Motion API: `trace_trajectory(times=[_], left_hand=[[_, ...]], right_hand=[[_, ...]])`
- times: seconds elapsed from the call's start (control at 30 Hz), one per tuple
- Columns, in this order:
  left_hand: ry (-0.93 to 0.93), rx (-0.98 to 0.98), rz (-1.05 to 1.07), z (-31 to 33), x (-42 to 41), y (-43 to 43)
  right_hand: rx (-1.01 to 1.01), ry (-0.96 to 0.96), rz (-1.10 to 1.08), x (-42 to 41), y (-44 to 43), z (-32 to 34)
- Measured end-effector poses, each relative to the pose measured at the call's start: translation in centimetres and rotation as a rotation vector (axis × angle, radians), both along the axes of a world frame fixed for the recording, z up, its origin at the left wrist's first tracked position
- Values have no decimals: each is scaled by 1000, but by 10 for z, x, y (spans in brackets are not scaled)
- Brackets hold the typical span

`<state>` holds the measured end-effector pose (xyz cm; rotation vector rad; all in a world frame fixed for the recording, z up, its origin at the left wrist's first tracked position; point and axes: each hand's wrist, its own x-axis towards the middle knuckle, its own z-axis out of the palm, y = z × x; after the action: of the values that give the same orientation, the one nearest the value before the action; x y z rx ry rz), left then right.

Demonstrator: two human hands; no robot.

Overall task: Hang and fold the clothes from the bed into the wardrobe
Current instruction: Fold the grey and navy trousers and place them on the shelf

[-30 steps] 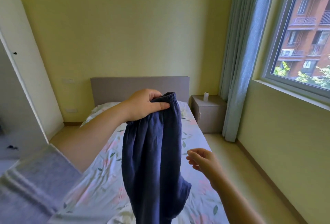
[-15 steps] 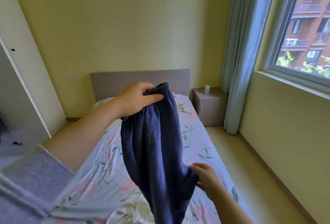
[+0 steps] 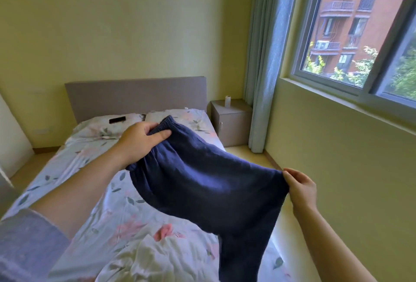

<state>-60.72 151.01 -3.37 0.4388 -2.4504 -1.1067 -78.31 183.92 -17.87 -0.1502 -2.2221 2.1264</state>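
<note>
Holding a navy garment (image 3: 202, 180) stretched in the air above a floral bed (image 3: 74, 169), with the folding seemingly only just beginning.

The left hand (image 3: 144, 140) grips the elastic waistband, fingers and thumb curled round it. The right hand (image 3: 300, 186) pinches a lower edge and pulls the cloth taut, while one end hangs loose. The garment is off the bed but not yet folded or put away. The wardrobe is not clearly in view. Crumpled pale cloth (image 3: 153, 252) on the near bed may also need sorting.
</note>
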Motion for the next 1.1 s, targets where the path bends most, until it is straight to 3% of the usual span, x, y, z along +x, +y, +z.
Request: trace_trajectory(times=[0.23,0.53,0.83,1.1], left_hand=[[-9,55,-98,-32,-39,80],[-33,93,-226,-40,-38,158],[-107,195,-226,-98,8,189],[-209,259,-88,-162,26,189]], right_hand=[[79,62,-141,-6,91,-7],[60,98,-335,47,175,-4],[319,-2,-303,103,200,-39],[437,-148,-140,82,185,-104]])
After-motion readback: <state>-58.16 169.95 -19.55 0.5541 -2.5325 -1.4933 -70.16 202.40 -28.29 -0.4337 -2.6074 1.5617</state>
